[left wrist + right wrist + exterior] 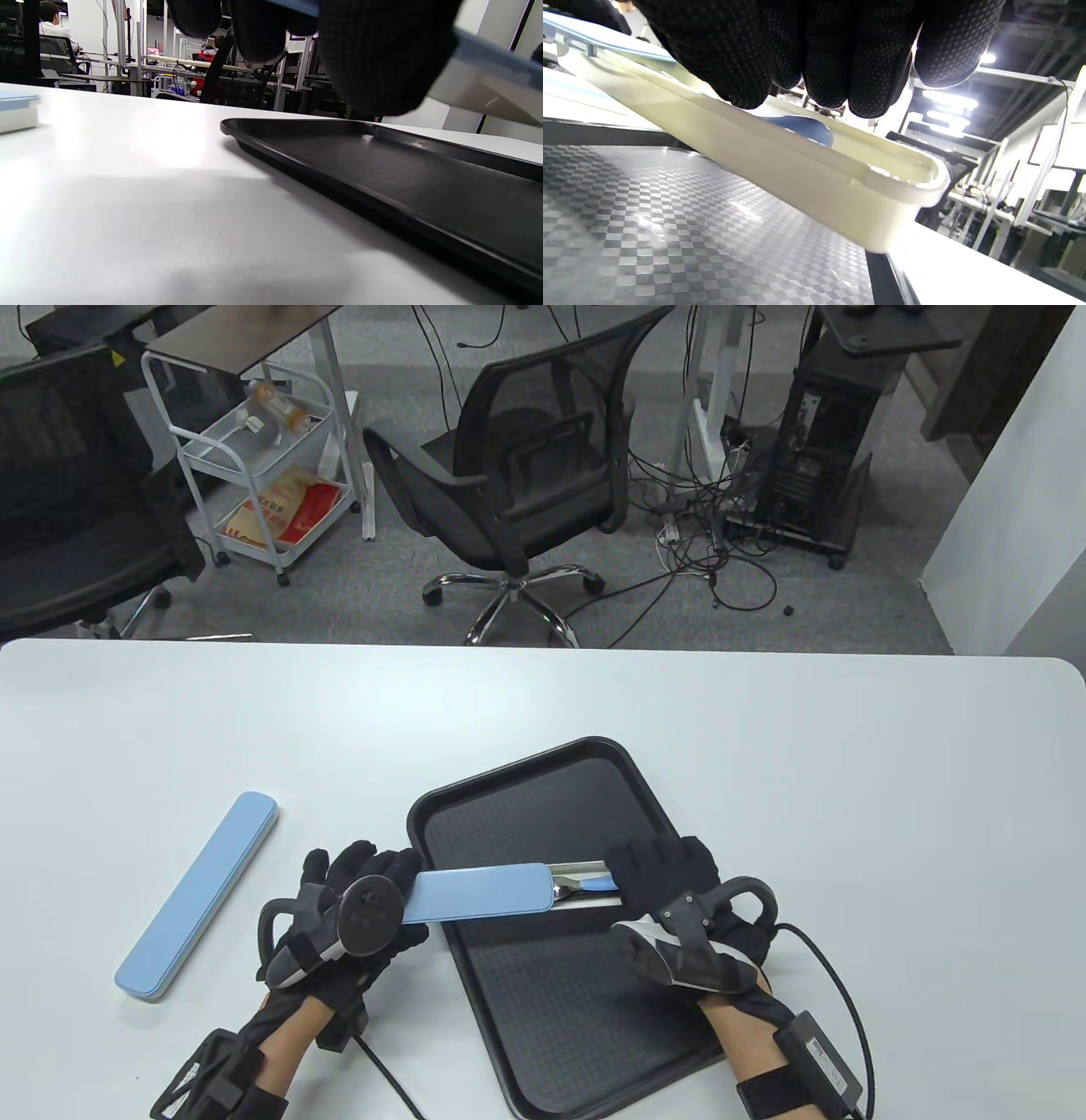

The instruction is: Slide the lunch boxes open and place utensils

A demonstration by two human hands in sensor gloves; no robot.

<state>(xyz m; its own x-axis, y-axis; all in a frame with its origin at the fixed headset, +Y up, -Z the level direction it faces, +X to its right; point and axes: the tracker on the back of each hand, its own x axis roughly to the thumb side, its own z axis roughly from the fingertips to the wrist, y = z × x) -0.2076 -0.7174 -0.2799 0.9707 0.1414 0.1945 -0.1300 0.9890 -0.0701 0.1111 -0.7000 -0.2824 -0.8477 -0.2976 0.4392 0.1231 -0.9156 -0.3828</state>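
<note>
Both hands hold a long utensil box above the black tray [526, 1001]. My left hand [365, 891] grips the blue sliding lid [479, 892] at its left end. My right hand [657, 869] grips the cream base [806, 169] at its right end. The lid stands slid partly left, so a metal utensil with a blue handle [585, 885] shows in the open part. In the right wrist view the base hangs tilted over the tray's checkered floor [670, 237]. A second blue box [199, 895], closed, lies on the table to the left.
The tray's rim [297, 156] lies close to the right of my left hand. The white table [848, 780] extends around it. A cable [836, 984] runs from my right wrist. Chairs and a cart stand beyond the table's far edge.
</note>
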